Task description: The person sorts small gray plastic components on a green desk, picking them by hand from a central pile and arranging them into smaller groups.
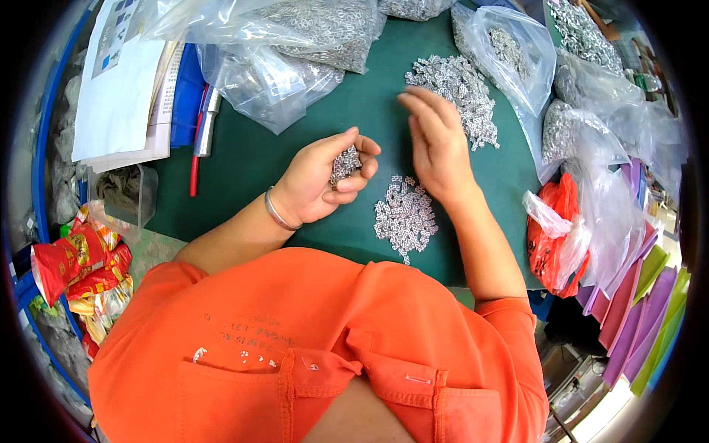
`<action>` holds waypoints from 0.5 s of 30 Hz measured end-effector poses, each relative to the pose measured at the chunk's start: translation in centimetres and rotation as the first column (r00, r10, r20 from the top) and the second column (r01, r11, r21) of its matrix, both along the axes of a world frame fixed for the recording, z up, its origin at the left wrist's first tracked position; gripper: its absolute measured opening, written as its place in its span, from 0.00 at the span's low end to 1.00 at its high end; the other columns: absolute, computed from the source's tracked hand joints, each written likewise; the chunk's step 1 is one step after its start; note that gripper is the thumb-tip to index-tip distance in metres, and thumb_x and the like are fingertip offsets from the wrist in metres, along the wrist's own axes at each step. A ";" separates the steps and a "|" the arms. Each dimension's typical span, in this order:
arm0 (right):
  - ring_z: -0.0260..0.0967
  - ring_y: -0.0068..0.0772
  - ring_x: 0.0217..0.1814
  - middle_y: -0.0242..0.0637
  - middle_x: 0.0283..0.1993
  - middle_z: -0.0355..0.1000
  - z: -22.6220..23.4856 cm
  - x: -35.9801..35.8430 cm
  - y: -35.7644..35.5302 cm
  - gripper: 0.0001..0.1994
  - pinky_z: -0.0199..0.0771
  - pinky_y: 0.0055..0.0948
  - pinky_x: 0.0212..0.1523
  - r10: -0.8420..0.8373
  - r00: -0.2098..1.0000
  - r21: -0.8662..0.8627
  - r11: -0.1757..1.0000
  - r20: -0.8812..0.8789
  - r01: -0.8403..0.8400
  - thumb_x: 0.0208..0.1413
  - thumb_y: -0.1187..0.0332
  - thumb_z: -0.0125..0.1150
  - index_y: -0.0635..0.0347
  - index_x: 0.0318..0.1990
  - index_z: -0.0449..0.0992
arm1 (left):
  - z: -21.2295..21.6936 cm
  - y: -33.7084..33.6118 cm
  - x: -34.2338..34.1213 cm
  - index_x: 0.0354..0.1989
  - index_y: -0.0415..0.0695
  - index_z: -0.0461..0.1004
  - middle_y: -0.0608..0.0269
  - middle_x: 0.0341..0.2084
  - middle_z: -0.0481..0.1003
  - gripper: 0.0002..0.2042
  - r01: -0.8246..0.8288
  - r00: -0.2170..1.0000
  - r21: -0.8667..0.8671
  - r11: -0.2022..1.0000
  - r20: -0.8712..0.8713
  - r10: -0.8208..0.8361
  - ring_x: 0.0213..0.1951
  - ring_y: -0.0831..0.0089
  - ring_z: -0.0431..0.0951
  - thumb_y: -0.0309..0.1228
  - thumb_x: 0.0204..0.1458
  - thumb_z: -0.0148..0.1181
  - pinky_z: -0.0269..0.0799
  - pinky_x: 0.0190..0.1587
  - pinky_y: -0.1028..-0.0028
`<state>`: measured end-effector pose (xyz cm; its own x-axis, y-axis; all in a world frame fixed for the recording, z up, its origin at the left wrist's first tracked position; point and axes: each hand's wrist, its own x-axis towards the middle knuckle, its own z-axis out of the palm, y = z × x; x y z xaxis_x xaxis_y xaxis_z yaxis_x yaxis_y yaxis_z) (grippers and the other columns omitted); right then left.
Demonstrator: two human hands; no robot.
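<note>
My left hand is cupped closed around a clump of small silvery metal pieces, which show between the thumb and curled fingers. My right hand is stretched out at the near edge of a larger pile of the same pieces, its fingers long and the thumb apart. I see nothing in it, though its palm side is partly hidden. Between my forearms, nearer to me, lies a smaller pile of metal pieces on the green tabletop.
Clear plastic bags of metal pieces lie at the back. An open bag stands beyond the large pile. Papers, a red pen and a plastic bin are on the left. A red bag hangs at the right edge.
</note>
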<state>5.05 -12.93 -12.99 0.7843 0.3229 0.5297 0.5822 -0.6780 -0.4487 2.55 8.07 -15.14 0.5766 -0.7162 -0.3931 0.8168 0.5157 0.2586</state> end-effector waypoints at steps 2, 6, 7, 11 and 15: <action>0.70 0.52 0.53 0.47 0.52 0.73 -1.2 0.4 -1.2 0.16 0.70 0.42 0.55 -0.020 0.999 -0.109 0.994 -0.046 0.015 0.51 0.83 0.56 0.66 0.49 0.75 | 0.0 -0.1 0.1 0.43 0.41 0.71 0.63 0.30 0.70 0.19 0.010 1.000 0.015 1.000 -0.005 -0.010 0.18 0.85 0.60 0.43 0.70 0.37 0.51 0.15 0.87; 0.70 0.51 0.53 0.47 0.51 0.73 -1.3 -0.9 -2.0 0.18 0.70 0.40 0.55 0.037 0.991 0.014 0.999 -0.132 -0.035 0.52 0.85 0.53 0.66 0.50 0.75 | 0.0 -0.2 0.0 0.41 0.41 0.70 0.64 0.29 0.69 0.18 -0.004 1.000 0.030 1.000 0.002 0.003 0.17 0.86 0.59 0.43 0.70 0.38 0.51 0.15 0.87; 0.70 0.50 0.53 0.46 0.51 0.74 -1.4 -1.0 -2.1 0.18 0.70 0.40 0.55 0.009 0.994 0.012 1.000 -0.105 -0.008 0.52 0.86 0.52 0.65 0.50 0.75 | 0.1 -0.2 0.0 0.41 0.41 0.70 0.64 0.29 0.69 0.18 -0.005 1.000 0.037 0.999 0.004 0.005 0.17 0.86 0.59 0.43 0.70 0.38 0.51 0.14 0.87; 0.71 0.46 0.54 0.45 0.51 0.75 -1.3 -2.4 -2.9 0.23 0.69 0.37 0.57 0.067 0.958 0.176 0.984 -0.279 -0.017 0.54 0.87 0.49 0.63 0.57 0.72 | 0.2 -0.2 0.0 0.41 0.41 0.70 0.65 0.28 0.69 0.18 -0.009 1.000 0.040 0.999 0.007 0.009 0.17 0.86 0.59 0.42 0.70 0.38 0.51 0.14 0.87; 0.74 0.41 0.50 0.41 0.47 0.78 -2.2 -3.3 -4.5 0.23 0.71 0.34 0.54 -0.055 0.944 0.199 0.972 -0.324 0.125 0.55 0.87 0.52 0.61 0.59 0.69 | 0.2 -0.3 0.0 0.41 0.42 0.71 0.65 0.28 0.69 0.18 -0.010 1.000 0.040 0.999 0.017 0.009 0.17 0.86 0.58 0.42 0.70 0.38 0.51 0.14 0.86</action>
